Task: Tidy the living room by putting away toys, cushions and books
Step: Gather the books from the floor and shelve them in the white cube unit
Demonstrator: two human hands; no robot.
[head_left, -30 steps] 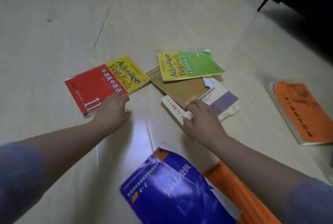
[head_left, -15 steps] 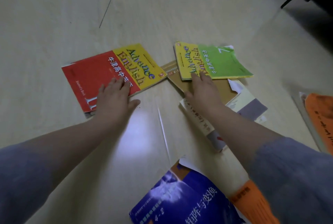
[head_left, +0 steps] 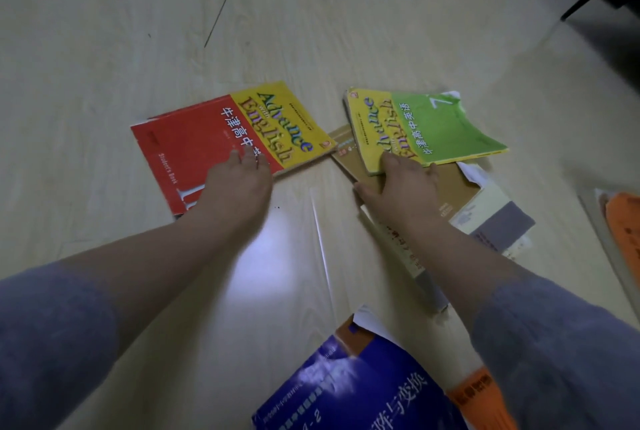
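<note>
As left hand (head_left: 239,183) presses red book (head_left: 194,142) — right hand (head_left: 401,187) flat on green book (head_left: 440,124)

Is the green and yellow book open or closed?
Closed. The green book lies flat, cover up, on a brown book.

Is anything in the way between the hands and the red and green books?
No, nothing visible. The left hand rests on the red book, and the right hand touches the near corner of the green book, which lies on top of a brown book.
</note>
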